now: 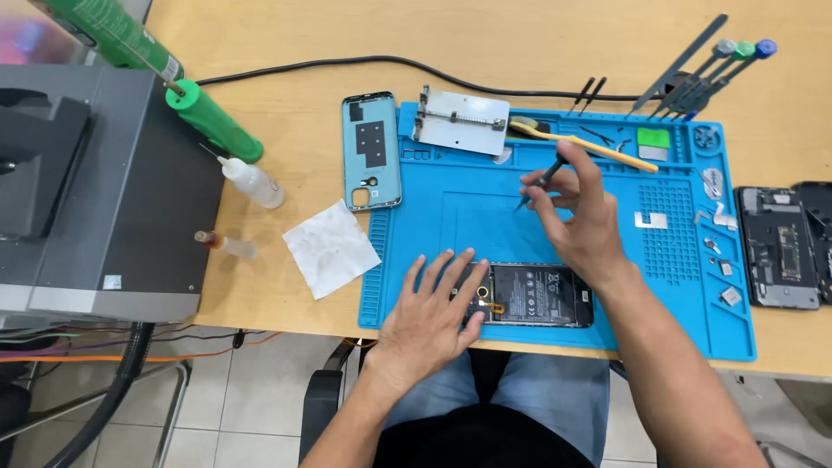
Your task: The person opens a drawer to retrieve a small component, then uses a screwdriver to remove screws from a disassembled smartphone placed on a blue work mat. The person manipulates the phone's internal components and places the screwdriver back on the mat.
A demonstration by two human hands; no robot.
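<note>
An opened smartphone (537, 295) with its battery showing lies on the near part of a blue repair mat (433, 225). My left hand (429, 316) rests flat on the phone's left end, fingers spread. My right hand (582, 217) is raised above the mat behind the phone and pinches a thin dark tool (542, 180), tip pointing down to the left. The phone's light blue back cover (371, 150) lies inside up at the mat's far left edge.
A metal clamp fixture (459, 120) and a yellow pry tool (589, 145) lie at the mat's back. Screwdrivers (706, 74), small parts (719, 243), other dismantled phones (780, 247), a white wipe (329, 247), dropper bottles (251, 182), a green tube (212, 121) and a grey machine (95, 191) surround it.
</note>
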